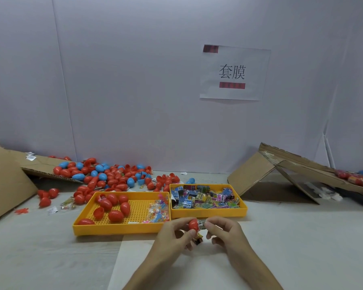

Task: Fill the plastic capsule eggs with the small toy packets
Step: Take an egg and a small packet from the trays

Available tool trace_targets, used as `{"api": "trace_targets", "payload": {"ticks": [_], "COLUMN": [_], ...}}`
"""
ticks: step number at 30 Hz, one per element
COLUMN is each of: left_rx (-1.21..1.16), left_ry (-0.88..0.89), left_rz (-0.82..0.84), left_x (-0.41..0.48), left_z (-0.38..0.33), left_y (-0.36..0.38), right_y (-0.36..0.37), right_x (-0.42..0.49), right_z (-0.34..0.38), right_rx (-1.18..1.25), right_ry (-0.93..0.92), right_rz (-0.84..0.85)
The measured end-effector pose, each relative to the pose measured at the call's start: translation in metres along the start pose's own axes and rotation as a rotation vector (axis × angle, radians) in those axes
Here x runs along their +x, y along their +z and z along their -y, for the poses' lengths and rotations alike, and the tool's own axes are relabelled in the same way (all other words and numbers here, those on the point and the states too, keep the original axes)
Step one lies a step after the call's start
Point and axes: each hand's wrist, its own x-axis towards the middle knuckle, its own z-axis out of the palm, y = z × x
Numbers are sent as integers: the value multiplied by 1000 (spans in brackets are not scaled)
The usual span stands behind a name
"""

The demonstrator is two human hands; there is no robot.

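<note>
I have the red plastic capsule egg shell (193, 225) pinched in my left hand (176, 233), thumb near me and fingertips curled round its far side. It is up off the pale table, just in front of the two trays. My right hand (224, 233) pinches the small printed toy packet (201, 223) between thumb and forefinger, the other fingers loosely curled below. What matters is the line between them. The shell lies with its long axis running left to right, rounded end toward my left palm and, as far as I can judge, its mouth facing my right hand. The packet sits right at that mouth, touching the shell on the same axis, so the push ought to go straight leftward. A small dark-and-yellow piece (198, 239) shows under my left fingers; I cannot tell what it is. Spare packets fill the smaller yellow plastic tray (208, 214) just beyond my right hand. More red eggs lie in the larger perforated yellow tray (117, 229), nearer my left.
</note>
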Motion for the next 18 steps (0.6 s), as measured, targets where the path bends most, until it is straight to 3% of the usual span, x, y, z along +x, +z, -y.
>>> {"api": "trace_targets", "payload": {"ticks": [7, 18], "left_rx": [74, -63], "left_ry": [34, 5], "left_rz": [-9, 88], "left_x": [0, -1], "left_z": [3, -3], "left_y": [1, -2], "right_y": [2, 0], "right_x": [-1, 1], "right_z": [-2, -2], "right_rx": [-97, -79], "right_ry": [-31, -132], "right_rz": [-10, -22]}}
